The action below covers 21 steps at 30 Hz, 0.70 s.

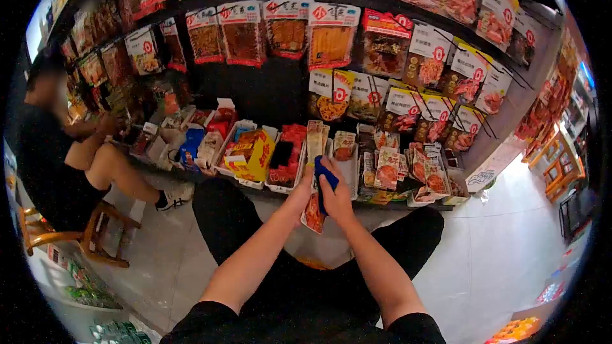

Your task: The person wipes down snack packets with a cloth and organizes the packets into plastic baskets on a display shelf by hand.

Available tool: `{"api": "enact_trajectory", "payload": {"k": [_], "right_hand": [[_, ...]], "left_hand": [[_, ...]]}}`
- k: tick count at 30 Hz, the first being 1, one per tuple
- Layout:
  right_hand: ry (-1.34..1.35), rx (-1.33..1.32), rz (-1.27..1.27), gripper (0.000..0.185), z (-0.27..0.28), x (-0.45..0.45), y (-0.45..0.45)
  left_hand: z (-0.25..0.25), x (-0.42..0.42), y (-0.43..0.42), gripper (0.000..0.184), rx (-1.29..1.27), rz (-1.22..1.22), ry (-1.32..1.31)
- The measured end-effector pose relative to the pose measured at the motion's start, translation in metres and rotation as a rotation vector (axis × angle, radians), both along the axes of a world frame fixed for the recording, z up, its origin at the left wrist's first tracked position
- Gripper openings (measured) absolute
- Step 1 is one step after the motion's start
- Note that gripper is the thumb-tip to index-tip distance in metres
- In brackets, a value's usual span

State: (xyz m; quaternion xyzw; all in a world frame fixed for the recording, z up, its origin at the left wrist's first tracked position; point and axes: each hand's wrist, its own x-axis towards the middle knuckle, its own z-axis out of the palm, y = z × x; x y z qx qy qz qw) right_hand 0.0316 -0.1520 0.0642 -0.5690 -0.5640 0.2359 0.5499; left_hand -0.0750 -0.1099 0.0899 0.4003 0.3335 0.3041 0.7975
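My left hand [302, 192] is closed around a flat snack packet [312, 216] with a red and orange print, whose lower end sticks out below my fingers. A dark blue cloth [327, 180] is gripped in my right hand [339, 199], pressed against the packet. Both hands are close together in front of a white basket [348, 169]. Just beyond them, more packets [317, 135] stand upright in that row. To the left of my hands lie red packets [290, 151] in another white basket.
Hanging snack bags [333, 37] cover the dark rack ahead. A yellow box [251, 154] and packet-filled baskets [426, 178] line the low shelf. On the left, a person [57, 140] sits on a wooden stool [95, 236]. A wooden chair [561, 160] stands far right.
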Motion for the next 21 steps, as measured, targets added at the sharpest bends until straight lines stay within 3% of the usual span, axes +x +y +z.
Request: {"api": "enact_trajectory", "payload": {"k": [1, 3, 5, 7, 9, 11, 13, 15, 19, 21], "right_hand": [[0.117, -0.023, 0.011, 0.045, -0.003, 0.006, 0.003], [0.047, 0.047, -0.098, 0.045, -0.006, -0.01, -0.004], [-0.017, 0.118, -0.121, 0.044, 0.003, -0.021, -0.016], [-0.055, 0.183, -0.092, 0.042, 0.007, -0.011, -0.015], [-0.073, 0.163, -0.079, 0.04, 0.012, 0.017, -0.005], [0.152, 0.099, -0.119, 0.039, 0.002, 0.032, 0.013], [0.41, -0.002, -0.095, 0.039, -0.001, 0.036, 0.015], [0.028, 0.102, -0.189, 0.046, 0.003, 0.023, 0.003], [0.003, 0.128, -0.176, 0.045, 0.001, 0.034, 0.003], [-0.066, 0.119, -0.13, 0.047, -0.007, 0.033, -0.003]], "left_hand": [[-0.001, 0.003, -0.002, 0.069, 0.022, 0.009, 0.064], [-0.001, 0.01, -0.002, 0.067, 0.069, 0.025, 0.189], [0.037, 0.011, -0.009, 0.064, -0.032, 0.046, 0.222], [0.035, 0.017, -0.006, 0.066, -0.099, 0.032, 0.011], [0.037, 0.027, -0.004, 0.068, 0.049, -0.005, 0.182], [0.042, 0.037, -0.005, 0.069, 0.149, -0.041, 0.442], [0.045, 0.049, -0.011, 0.064, 0.12, -0.03, 0.383], [0.043, 0.056, -0.003, 0.062, 0.032, -0.005, 0.34], [0.023, 0.066, 0.023, 0.055, -0.089, -0.042, 0.204], [0.022, 0.07, 0.036, 0.051, -0.011, 0.007, 0.285]]}}
